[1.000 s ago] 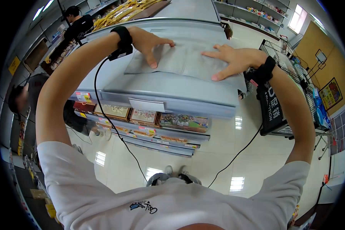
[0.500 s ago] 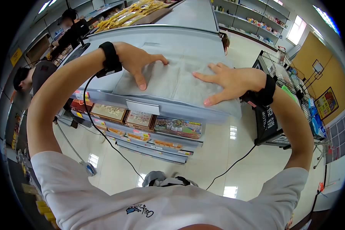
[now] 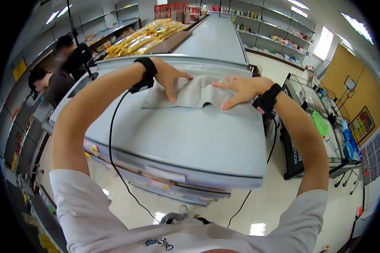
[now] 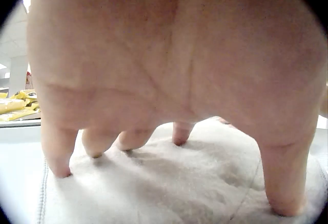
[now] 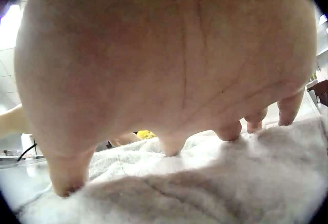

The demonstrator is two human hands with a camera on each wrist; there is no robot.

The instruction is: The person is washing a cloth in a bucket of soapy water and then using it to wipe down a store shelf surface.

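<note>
A light grey cloth (image 3: 194, 96) lies on the smooth pale shelf top (image 3: 185, 139), toward its far side. My left hand (image 3: 168, 79) presses on the left part of the cloth, fingers spread. On the right part rests my right hand (image 3: 245, 89), its fingers also spread. Between the two hands the cloth rises in wrinkles, and a small fold lifts at its near edge. In the left wrist view the fingertips and thumb stand on the cloth (image 4: 205, 183), with the palm raised above it. The right wrist view has the same arched palm over the rumpled cloth (image 5: 215, 188).
Yellow packets (image 3: 150, 37) are heaped beyond the shelf top at the left. A wire cart (image 3: 302, 126) with a green basket (image 3: 320, 123) stands at the right. Two people (image 3: 57, 86) are at the left. Cables (image 3: 110, 139) hang from both wrists.
Both hands have slid the cloth from the front edge to the far side of the shelf top. The cloth, flatter half a second ago, is now bunched between them.
</note>
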